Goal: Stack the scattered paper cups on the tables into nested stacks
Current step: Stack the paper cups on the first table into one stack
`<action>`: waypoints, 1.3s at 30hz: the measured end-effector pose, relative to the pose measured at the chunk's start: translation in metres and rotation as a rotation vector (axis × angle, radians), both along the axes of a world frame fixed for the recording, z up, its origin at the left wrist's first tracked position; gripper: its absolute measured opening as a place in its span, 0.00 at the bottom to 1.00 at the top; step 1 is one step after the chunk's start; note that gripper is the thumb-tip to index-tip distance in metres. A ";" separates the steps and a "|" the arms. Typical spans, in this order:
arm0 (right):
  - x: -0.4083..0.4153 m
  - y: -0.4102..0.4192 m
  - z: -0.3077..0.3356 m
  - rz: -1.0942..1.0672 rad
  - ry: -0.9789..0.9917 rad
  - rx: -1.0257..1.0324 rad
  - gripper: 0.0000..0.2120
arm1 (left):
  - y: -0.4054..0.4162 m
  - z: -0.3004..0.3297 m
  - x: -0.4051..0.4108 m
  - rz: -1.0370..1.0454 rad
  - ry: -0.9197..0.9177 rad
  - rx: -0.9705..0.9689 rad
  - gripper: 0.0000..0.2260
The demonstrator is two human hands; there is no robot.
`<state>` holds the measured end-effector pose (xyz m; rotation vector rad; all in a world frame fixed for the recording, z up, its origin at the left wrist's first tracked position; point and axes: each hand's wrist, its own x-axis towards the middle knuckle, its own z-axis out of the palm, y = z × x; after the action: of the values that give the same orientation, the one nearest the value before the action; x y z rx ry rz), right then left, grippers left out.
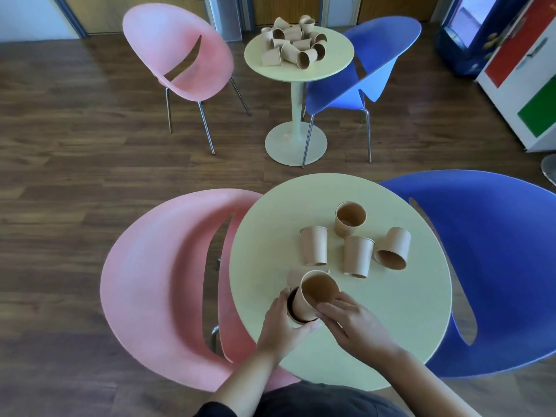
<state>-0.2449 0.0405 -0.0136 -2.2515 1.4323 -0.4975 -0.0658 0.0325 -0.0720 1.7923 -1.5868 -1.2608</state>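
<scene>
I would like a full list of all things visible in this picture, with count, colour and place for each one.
near table: one, pale yellow-green, round, in front of the person
loose cups: four, brown paper, on the near table, one upright and three upside down
held stack: brown nested cups, count unclear, between both hands; another cup partly hidden behind it
far table: one, pale yellow-green, round, further back
cup pile: many, brown, jumbled on the far table
pink chairs: two, one left of each table
blue chairs: two, one right of each table
floor: dark wood
metal bin: one, by the back wall
left hand: grips the stack's base
right hand: fingers on the top cup
</scene>
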 end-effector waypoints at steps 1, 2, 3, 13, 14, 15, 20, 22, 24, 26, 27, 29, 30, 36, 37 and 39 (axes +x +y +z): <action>0.002 -0.001 -0.001 0.032 0.030 -0.007 0.12 | 0.000 0.001 0.000 -0.002 -0.003 0.004 0.30; 0.004 -0.001 -0.005 0.056 0.055 -0.010 0.13 | -0.001 0.002 0.001 -0.003 -0.006 0.006 0.29; 0.005 -0.001 -0.009 0.073 0.071 -0.001 0.13 | -0.001 0.002 0.001 -0.002 -0.004 0.005 0.28; 0.014 -0.006 -0.038 0.204 0.187 0.270 0.16 | -0.002 -0.004 0.003 -0.056 -0.067 0.041 0.32; 0.014 -0.007 -0.039 0.234 0.169 0.282 0.16 | -0.002 -0.004 0.003 -0.057 -0.062 0.038 0.31; 0.013 -0.009 -0.038 0.242 0.105 0.278 0.15 | -0.002 -0.004 0.003 -0.056 -0.053 0.032 0.29; -0.016 -0.025 -0.017 -0.152 -0.211 0.034 0.15 | -0.002 -0.004 0.003 -0.042 -0.008 0.000 0.28; -0.042 -0.038 -0.017 -0.374 -0.207 -0.085 0.12 | -0.001 -0.005 0.004 -0.040 -0.007 -0.016 0.30; -0.070 -0.050 -0.019 -0.623 -0.189 -0.039 0.11 | 0.000 -0.007 0.004 -0.037 -0.017 -0.036 0.32; -0.095 -0.059 -0.021 -0.816 -0.194 0.099 0.15 | 0.000 -0.009 0.004 -0.037 -0.036 -0.036 0.34; -0.105 -0.064 -0.021 -0.899 -0.206 0.177 0.18 | 0.000 -0.010 0.004 -0.035 -0.041 -0.033 0.34; -0.120 -0.074 -0.022 -1.029 -0.215 0.301 0.26 | 0.001 -0.011 0.004 -0.026 -0.052 -0.026 0.37; -0.126 -0.078 -0.024 -1.070 -0.208 0.343 0.29 | 0.002 -0.012 0.004 -0.019 -0.056 -0.020 0.38; -0.146 -0.096 -0.046 -1.208 -0.152 0.556 0.33 | 0.002 -0.009 0.003 -0.002 -0.063 0.003 0.38; -0.148 -0.099 -0.048 -1.225 -0.156 0.584 0.33 | 0.003 -0.008 0.003 0.001 -0.063 0.005 0.37; -0.150 -0.102 -0.053 -1.246 -0.165 0.620 0.33 | 0.003 -0.005 0.002 -0.001 -0.054 0.002 0.35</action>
<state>-0.3945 -0.0614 -0.0664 -0.6541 2.3381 -0.4517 -0.0638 0.0351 -0.0766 1.8414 -1.6162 -1.2247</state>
